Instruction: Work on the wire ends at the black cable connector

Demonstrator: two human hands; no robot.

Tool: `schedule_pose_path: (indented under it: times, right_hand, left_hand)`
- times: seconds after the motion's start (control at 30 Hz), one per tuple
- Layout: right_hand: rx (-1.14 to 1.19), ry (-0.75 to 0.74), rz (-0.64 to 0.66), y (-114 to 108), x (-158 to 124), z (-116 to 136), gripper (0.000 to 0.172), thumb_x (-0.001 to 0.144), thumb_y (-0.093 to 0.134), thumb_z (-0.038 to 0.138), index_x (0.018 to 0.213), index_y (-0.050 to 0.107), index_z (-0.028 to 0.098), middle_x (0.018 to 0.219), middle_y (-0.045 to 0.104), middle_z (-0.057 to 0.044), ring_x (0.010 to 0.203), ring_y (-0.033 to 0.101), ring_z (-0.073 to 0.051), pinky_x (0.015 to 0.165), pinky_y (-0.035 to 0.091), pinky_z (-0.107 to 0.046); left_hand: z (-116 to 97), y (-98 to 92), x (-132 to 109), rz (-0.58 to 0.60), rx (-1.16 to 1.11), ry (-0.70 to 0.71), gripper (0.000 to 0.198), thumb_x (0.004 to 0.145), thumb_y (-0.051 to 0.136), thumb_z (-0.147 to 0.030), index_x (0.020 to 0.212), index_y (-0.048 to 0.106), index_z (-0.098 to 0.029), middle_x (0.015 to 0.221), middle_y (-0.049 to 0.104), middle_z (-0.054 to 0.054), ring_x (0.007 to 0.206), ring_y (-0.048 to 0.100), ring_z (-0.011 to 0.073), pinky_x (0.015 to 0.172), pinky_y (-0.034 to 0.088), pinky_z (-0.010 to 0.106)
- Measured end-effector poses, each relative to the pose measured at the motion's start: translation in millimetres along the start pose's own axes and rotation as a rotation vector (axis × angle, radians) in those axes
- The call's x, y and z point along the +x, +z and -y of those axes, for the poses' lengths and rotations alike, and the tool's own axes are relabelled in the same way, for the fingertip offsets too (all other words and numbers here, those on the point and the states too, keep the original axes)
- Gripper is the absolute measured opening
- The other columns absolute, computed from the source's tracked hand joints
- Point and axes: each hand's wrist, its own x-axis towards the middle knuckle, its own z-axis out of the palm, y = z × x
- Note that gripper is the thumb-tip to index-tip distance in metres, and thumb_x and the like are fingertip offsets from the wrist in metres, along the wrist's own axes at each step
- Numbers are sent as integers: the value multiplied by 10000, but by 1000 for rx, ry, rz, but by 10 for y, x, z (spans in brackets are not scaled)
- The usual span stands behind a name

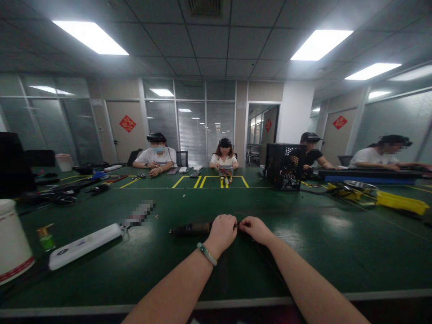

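A dark, long, round tool that looks like a corded electric screwdriver (192, 229) lies across the green table in front of me, its narrow tip toward the left. My left hand (222, 231), with a jade-coloured bangle at the wrist, is wrapped over its right end. Close beside it, my right hand (254, 228) pinches at the spot where the cable meets the tool. The black cable (270, 258) runs from there under my right forearm toward the table's near edge. My fingers hide the exact joint between cable and tool.
At left are a white power strip (86, 247), a small green bottle (46, 237) and a white tub (13, 243). A black computer case (283, 166) and a yellow bin (401, 202) stand at right. Several people sit across the green table (324, 270).
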Motion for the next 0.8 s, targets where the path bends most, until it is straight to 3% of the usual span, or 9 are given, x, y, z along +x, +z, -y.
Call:
schedule_pose_path:
  times: [0.3,0.8]
  right_hand:
    - [-31,23,3,12,12,22,153,782,600,282,830,713,191,832,662,-40,738,600,-165,650,484,-252]
    - [-29,-18,-11,-1,-3,10,155,786,596,294,823,708,193,842,666,-27,783,597,-166,728,463,-271]
  left_hand:
    - [-11,17,23,42,94,36,101,869,465,-190,903,560,-185,930,603,45,927,532,180,862,368,330]
    - [-3,-5,6,16,63,50,129,878,441,-196,905,567,-185,939,599,45,931,527,178,871,372,328]
